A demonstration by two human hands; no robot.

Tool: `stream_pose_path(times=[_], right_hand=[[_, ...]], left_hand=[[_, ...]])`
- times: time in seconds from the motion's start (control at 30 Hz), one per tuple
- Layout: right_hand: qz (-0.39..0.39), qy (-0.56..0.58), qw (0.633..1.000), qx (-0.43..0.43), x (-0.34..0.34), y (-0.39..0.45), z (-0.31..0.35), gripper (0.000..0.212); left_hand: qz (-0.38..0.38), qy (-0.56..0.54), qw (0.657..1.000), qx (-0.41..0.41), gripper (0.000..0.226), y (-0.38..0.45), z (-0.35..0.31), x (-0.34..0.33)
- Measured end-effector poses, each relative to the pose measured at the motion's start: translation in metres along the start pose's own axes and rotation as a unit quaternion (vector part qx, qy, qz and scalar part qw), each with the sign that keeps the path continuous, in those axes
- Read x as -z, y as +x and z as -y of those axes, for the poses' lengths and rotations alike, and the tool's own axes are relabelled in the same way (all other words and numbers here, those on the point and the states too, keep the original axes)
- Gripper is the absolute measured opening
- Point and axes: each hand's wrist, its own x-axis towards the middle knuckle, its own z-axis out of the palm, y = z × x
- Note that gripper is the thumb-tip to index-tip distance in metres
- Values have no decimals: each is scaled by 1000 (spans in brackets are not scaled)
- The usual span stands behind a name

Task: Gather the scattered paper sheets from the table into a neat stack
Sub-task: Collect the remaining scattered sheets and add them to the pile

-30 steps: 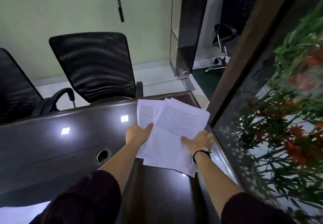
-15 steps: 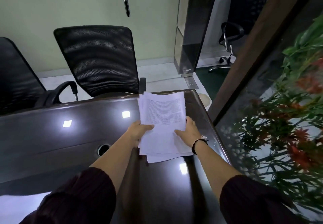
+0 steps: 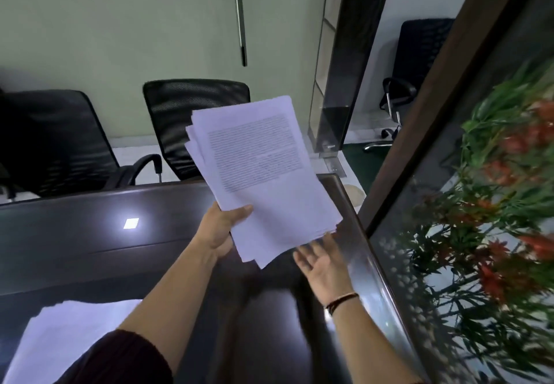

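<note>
**Bundle lifted, edges not yet squared**

Left hand (image 3: 220,230) grasps the paper bundle (image 3: 263,179) at its lower-left edge, thumb on top, fingers underneath. Bundle is off the surface (image 3: 90,233), tilted, top end toward 12 o'clock, text side facing the camera. Sheets are fanned: offset corners show at the top-left and at the bottom-right edge. Right hand (image 3: 322,263) is released, palm up, fingers spread, just below the bundle's 5 o'clock corner; contact with the paper can't be confirmed.

Step in hand, by my read: squaring the bundle. To do it well, bring the right hand onto the right edge, loosen the left grip enough for the sheets to slide, then tap the bottom edge on the surface and repeat on a long edge. A hard pinch would lock the offsets in. One-hand hold on a loose fan risks outer sheets slipping.

Second paper pile (image 3: 66,335) lies on the surface at 7 o'clock, part hidden by the left sleeve (image 3: 120,359); it probably needs merging with the bundle.

Counts: 2 hands, 2 paper groups (sheet count not readable, several each), 1 surface, 3 office chairs, the nearest (image 3: 192,119) at 12 o'clock, 1 wristband (image 3: 341,301) on the right wrist.
</note>
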Motion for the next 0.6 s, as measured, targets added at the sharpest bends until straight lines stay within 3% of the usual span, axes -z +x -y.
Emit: stream_pose_path(times=[0.13, 0.2, 0.27, 0.33, 0.4, 0.47, 0.6], right_hand=[[84, 32, 996, -1, -51, -52, -26, 50], [82, 20, 996, 11, -63, -74, -32, 53], [76, -11, 997, 21, -63, -89, -33, 54], [64, -52, 996, 38, -64, -117, -34, 54], [68, -84, 993, 53, -61, -138, -36, 48], [78, -86, 991, 62, -65, -162, -42, 35], [82, -92, 989, 85, -77, -195, -63, 28]], left_hand=[[16, 53, 998, -14, 43, -63, -18, 10], [18, 114, 993, -34, 47, -93, -38, 36], [-15, 171, 980, -104, 68, -112, -67, 64], [-97, 261, 945, -170, 98, -137, -104, 87], [-173, 380, 885, -205, 110, -155, -136, 100], [-145, 458, 854, -197, 100, -176, -156, 108], [5, 453, 883, -126, 36, -216, -154, 110]])
